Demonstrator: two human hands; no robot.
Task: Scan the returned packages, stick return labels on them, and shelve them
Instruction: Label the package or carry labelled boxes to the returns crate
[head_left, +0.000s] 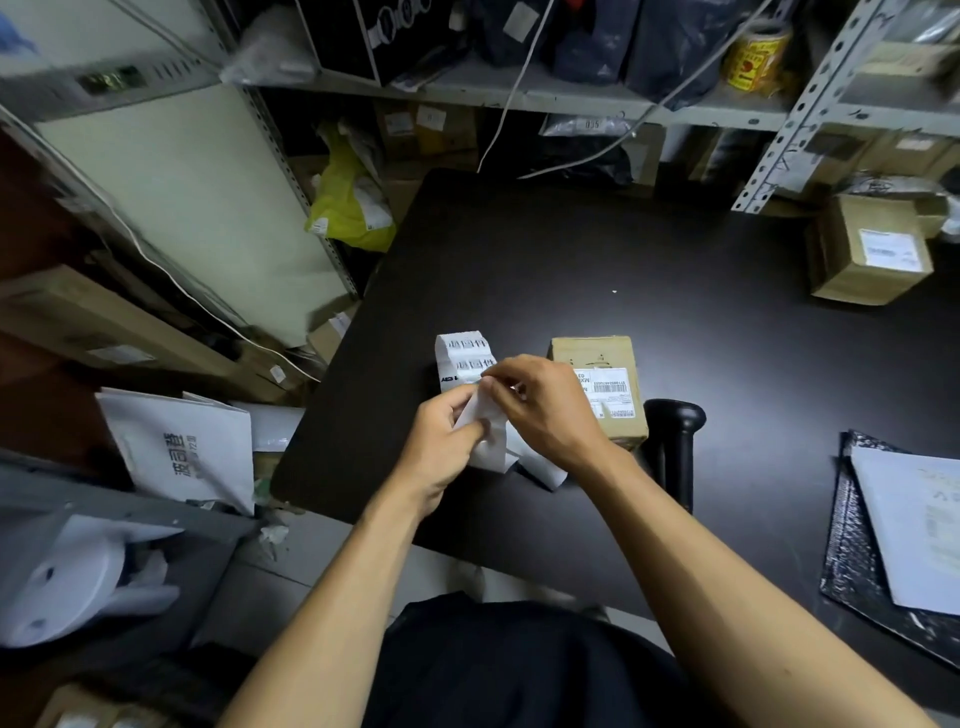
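A white strip of return labels (464, 358) hangs over the middle of the black table (571, 260). My left hand (441, 447) pinches the strip's lower part, and my right hand (540, 405) pinches a label at the strip's edge just above it. Right behind my right hand lies a small cardboard package (602, 358) with a white barcode label on top. A black handheld scanner (675, 441) stands just right of that package. A second cardboard box (872, 249) sits at the table's far right.
A black bubble mailer with a white sheet (904, 530) lies at the table's right edge. Metal shelves (519, 93) packed with parcels stand behind the table. A yellow bag (348, 202), cartons and a white bag (187, 447) crowd the floor at the left.
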